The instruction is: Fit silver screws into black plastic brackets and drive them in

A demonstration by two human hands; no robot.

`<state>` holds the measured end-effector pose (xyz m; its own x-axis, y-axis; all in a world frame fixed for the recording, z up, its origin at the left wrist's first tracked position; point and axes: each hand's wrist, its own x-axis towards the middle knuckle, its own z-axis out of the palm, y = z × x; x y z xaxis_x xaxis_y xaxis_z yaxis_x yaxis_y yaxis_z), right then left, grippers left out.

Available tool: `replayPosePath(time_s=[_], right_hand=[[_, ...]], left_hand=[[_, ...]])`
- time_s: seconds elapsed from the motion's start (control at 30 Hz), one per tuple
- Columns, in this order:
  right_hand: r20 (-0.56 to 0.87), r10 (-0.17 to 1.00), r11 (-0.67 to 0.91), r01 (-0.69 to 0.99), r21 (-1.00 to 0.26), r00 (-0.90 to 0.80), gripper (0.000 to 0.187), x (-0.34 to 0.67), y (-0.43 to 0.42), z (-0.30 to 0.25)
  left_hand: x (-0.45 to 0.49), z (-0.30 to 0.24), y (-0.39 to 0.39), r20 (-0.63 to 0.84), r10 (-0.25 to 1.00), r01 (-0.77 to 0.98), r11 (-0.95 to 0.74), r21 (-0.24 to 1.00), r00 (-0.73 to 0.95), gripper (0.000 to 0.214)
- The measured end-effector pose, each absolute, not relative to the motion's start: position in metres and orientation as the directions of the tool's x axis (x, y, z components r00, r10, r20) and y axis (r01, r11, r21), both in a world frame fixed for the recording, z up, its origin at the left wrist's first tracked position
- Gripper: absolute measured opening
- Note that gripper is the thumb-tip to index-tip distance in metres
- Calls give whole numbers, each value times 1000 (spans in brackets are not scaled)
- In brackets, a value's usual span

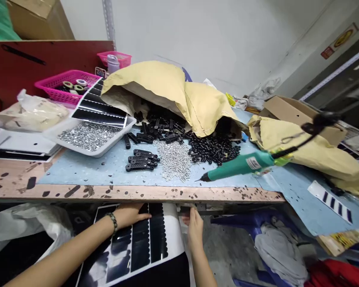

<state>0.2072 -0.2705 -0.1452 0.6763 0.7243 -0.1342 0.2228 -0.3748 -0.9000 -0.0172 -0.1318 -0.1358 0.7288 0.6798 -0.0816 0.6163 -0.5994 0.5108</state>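
Note:
My left hand (131,215) lies flat on a glossy black-and-white sheet with scalloped black strips (140,243), below the bench's front edge (131,193). Its fingers are extended and hold nothing. My right hand (195,229) is raised beside the sheet's right edge, its fingertips at a metal bracket (191,208) under the bench. Whether it grips anything is hidden. On the blue bench mat (92,169) lie black plastic link parts (140,161), a pile of silver screws (173,159), and a heap of small black parts (211,148). A green electric screwdriver (242,166) rests there too.
A yellow paper sack (167,89) spills black parts, and a second sack (311,153) lies at right. A white tray of silver screws (88,136), a pink basket (67,85), and a cardboard box (302,119) stand on the bench. A blue stool with grey cloth (279,253) stands below.

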Motion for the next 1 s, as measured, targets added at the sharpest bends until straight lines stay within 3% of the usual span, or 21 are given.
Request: replayPosePath(time_s=[0.07,0.13,0.23,0.3,0.37,0.43,0.5,0.53,0.7,0.77,0.83,0.93,1.0], right_hand=[[-91,798,-309,275,-910,595,55,201,-284,-128],[114,864,-131,437,-890,491,42,190,-285,-106],[569,784,253,711,-657,247,23,169,-261,-72],[678,729,372,773,-513,99,24,155,-239,-55],[648,761,384,797,-466,13,38,144,-221,-44],[541,841,348,798,-492,-33,64,140,-210,-38],[405,912,304,758,-578,-57,84,142,-204,-33],[346,937,280,715,-640,-57,85,143,-202,-30],[214,967,253,452,-855,-137,43,141,-179,-13],[163,972,220,407,-887,-168,28,139,-166,-7],[88,994,107,343,-933,-73,15,141,-150,-5],[-51,988,-66,96,-993,146,17,144,-122,-9],[-136,971,-127,-57,-990,196,23,142,-103,-16]], left_hand=[[-35,-123,-137,-96,666,605,-595,528,739,59],[-47,-101,-153,-100,653,579,-578,575,751,60],[-43,-57,-180,-84,673,412,-345,844,735,32],[-28,-31,-187,-115,743,293,-114,949,659,40],[-13,-15,-184,-163,808,242,26,970,566,39],[-7,-9,-173,-170,859,221,68,973,484,38],[-10,-8,-162,-98,887,229,-9,973,451,36],[-15,-8,-158,-47,888,252,-79,965,458,35],[-45,-11,-145,112,793,393,-412,822,599,35],[-55,-15,-136,137,812,429,-433,793,567,38],[-63,-21,-125,153,859,494,-417,763,489,39],[-71,-28,-104,249,851,621,-511,594,462,36],[-74,-32,-93,319,793,664,-609,433,519,38]])
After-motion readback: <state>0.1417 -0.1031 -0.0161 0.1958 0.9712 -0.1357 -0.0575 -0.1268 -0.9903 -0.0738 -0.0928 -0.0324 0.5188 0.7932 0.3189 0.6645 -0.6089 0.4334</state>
